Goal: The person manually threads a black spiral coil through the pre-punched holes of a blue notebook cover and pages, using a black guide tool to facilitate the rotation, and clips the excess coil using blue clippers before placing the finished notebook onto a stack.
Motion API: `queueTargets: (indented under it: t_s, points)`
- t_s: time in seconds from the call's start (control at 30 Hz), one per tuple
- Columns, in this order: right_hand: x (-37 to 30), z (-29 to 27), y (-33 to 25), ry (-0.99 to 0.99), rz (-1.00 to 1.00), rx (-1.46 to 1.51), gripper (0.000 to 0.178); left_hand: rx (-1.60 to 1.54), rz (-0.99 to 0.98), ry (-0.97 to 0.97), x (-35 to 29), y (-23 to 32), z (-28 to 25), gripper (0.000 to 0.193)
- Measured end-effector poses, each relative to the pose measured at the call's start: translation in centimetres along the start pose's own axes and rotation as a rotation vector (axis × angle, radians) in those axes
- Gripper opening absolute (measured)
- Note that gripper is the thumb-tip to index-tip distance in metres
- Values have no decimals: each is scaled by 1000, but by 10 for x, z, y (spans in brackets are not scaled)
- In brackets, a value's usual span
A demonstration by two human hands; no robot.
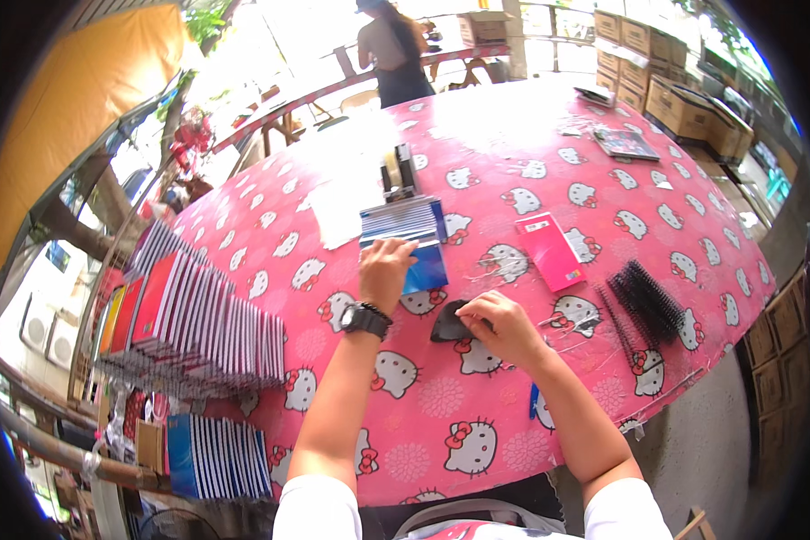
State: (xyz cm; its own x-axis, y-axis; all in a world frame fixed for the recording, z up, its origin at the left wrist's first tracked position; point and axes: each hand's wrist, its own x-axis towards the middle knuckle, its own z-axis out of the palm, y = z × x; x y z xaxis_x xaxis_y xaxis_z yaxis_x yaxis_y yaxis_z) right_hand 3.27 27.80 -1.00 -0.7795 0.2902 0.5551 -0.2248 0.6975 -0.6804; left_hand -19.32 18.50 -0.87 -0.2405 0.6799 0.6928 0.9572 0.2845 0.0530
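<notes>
My left hand (pixel 387 270), with a black watch (pixel 365 319) on its wrist, rests on a small pile of blue notebooks (pixel 430 267) in front of me. Its fingers stretch flat across the covers. To the right and nearer, my right hand (pixel 504 328) has thumb and fingers drawn together at the edge of a dark grey, flat, rounded piece (pixel 446 324) on the table. Whatever lies between those fingertips is too small to make out. A pink notebook (pixel 552 252) lies right of the blue pile, and a tape dispenser (pixel 398 171) stands behind it.
Tall stacks of notebooks (pixel 202 315) fill the left edge, with more blue ones (pixel 216 457) below. Black spiral coils (pixel 643 301) lie at right on the pink patterned tablecloth (pixel 441 396). A blue object (pixel 533 400) lies near my right forearm. Behind are a person (pixel 394 54) and cardboard boxes (pixel 639 45).
</notes>
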Motion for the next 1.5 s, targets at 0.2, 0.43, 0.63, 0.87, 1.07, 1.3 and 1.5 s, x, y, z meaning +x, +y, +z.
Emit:
queueTargets:
  t_s: [0.2, 0.43, 0.63, 0.87, 1.07, 1.3, 1.5]
  points:
    - [1, -6, -1, 6, -29, -103, 11, -230, -139, 76, -1, 2, -27, 17]
    - [-26, -111, -2, 535, 539, -400, 15, -510, -426, -190, -60, 55, -127, 18]
    - [-79, -133, 64, 287, 809, -873, 21, -511, -475, -241, -93, 63, -116, 15]
    - [-67, -136, 53, 311, 689, -849, 19, -417, -351, -141, -95, 64, -118, 15]
    - [-29, -76, -16, 186, 292, -239, 26, -414, -277, -73, -101, 60, -111, 17]
    - [-10, 8, -55, -260, 168, 25, 26, -486, -171, -171, -102, 55, -119, 17]
    - [-4, 10, -53, -194, 186, 96, 25, -477, -151, -150, -104, 53, -118, 15]
